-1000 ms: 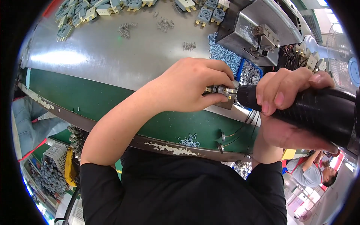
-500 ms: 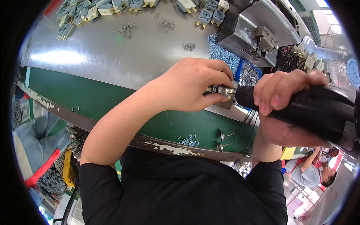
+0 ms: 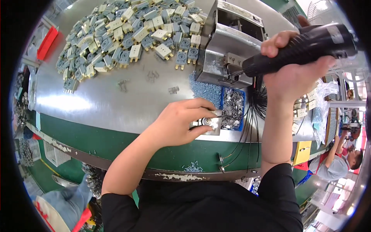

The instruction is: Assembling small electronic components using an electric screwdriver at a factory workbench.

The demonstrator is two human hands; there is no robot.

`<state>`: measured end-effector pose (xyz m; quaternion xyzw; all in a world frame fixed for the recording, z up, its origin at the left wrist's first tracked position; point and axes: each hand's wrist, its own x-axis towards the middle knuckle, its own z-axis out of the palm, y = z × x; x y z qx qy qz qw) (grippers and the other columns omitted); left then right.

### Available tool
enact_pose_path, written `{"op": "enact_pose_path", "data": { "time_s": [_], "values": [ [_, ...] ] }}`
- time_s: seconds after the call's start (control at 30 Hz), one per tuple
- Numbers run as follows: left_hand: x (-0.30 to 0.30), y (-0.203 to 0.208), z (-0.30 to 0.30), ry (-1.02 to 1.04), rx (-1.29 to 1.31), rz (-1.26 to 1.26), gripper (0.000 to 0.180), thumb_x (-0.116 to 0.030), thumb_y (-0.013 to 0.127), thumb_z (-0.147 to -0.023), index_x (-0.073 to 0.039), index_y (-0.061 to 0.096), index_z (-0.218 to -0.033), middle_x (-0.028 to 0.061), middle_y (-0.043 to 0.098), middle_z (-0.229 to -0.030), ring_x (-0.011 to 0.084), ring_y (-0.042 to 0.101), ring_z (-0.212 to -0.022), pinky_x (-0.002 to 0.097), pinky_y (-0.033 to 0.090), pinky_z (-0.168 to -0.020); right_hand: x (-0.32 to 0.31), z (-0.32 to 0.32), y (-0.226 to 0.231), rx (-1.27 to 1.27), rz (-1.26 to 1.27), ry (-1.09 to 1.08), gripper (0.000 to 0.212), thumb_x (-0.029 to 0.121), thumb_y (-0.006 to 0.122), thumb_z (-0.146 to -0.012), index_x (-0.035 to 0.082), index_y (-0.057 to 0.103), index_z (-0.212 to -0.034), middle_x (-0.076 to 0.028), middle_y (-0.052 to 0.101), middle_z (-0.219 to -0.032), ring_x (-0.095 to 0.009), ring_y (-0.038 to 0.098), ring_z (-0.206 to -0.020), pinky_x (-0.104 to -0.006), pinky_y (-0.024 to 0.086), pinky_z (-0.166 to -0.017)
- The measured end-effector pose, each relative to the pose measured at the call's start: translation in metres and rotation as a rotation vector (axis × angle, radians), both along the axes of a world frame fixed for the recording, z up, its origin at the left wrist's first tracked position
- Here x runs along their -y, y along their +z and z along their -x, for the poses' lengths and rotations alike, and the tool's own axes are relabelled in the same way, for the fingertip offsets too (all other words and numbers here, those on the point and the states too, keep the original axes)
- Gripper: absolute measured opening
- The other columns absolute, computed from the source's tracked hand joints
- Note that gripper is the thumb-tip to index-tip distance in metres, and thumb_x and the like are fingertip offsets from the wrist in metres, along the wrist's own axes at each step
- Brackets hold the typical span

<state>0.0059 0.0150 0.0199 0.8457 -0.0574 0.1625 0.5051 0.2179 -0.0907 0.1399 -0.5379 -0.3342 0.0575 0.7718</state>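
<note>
My right hand [image 3: 290, 79] is wrapped round a black power screwdriver [image 3: 297, 50] held nearly level. The bit points left, close to the small fitting [image 3: 233, 60] on the front of a metal box [image 3: 214, 58]; whether it touches anything there I cannot tell. Lower down, the thumb and fingers of my left hand [image 3: 177, 121] close round a small part with a round metal piece [image 3: 206, 121]. This part sits by a flat metal plate [image 3: 215, 125] at the edge of the steel tabletop. My fingers hide much of it.
Behind my left hand, a large heap of grey and cream socket-like parts [image 3: 131, 34] covers the far left. Loose springs [image 3: 173, 89], blue-silver screws [image 3: 205, 91] and a blue tray [image 3: 242, 116] of metal pieces lie nearby. Black wires [image 3: 258, 102] hang beside it. A co-worker [image 3: 332, 162] is at right.
My right hand has lifted the screwdriver away from the part in my left hand, up to the metal box. My left hand keeps its grip. The view has shifted, showing more of the heap.
</note>
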Motion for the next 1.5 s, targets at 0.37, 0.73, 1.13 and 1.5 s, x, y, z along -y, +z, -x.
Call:
{"op": "enact_pose_path", "data": {
  "time_s": [0.37,0.73,1.13,1.5],
  "values": [
    [-0.004,0.003,-0.002,0.005,-0.033,0.011,0.032,-0.006,0.086,-0.079,-0.004,0.076,-0.109,0.0112,0.074,-0.121,0.0321,0.074,-0.106,0.0397,0.06,-0.089,-0.014,-0.001,-0.005,0.067,0.027,-0.035,0.108,0.094,0.036,-0.091,0.001,0.048,-0.142,-0.01,0.058,-0.079,-0.023,0.057,-0.065,-0.0407,0.049,-0.067],
    [0.001,0.0,0.001,0.012,-0.008,0.001,0.03,-0.011,0.084,-0.081,-0.006,0.076,-0.11,0.0086,0.074,-0.122,0.031,0.073,-0.104,0.04,0.06,-0.089,-0.006,-0.005,-0.015,-0.027,-0.035,0.129,0.106,0.092,0.038,-0.091,-0.001,0.047,-0.142,-0.012,0.059,-0.077,-0.025,0.057,-0.061,-0.0405,0.049,-0.061],
    [-0.005,-0.009,0.003,0.036,-0.009,0.035,0.024,-0.02,0.08,-0.087,-0.009,0.077,-0.108,0.0033,0.073,-0.12,0.0288,0.072,-0.102,0.0413,0.058,-0.086,0.015,0.079,0.0,0.019,-0.002,0.687,0.12,0.091,0.05,-0.088,-0.003,0.029,-0.16,-0.009,0.057,-0.085,-0.019,0.057,-0.06,-0.0373,0.048,-0.057],
    [-0.001,-0.018,0.004,0.062,0.036,0.007,0.026,-0.026,0.081,-0.086,-0.007,0.076,-0.104,0.0028,0.073,-0.114,0.0306,0.073,-0.096,0.0434,0.058,-0.082,0.008,0.1,-0.015,0.123,0.304,0.418,0.123,0.095,0.048,-0.085,-0.002,0.032,-0.159,-0.008,0.056,-0.086,-0.018,0.057,-0.062,-0.0362,0.049,-0.06]
  ]
}}
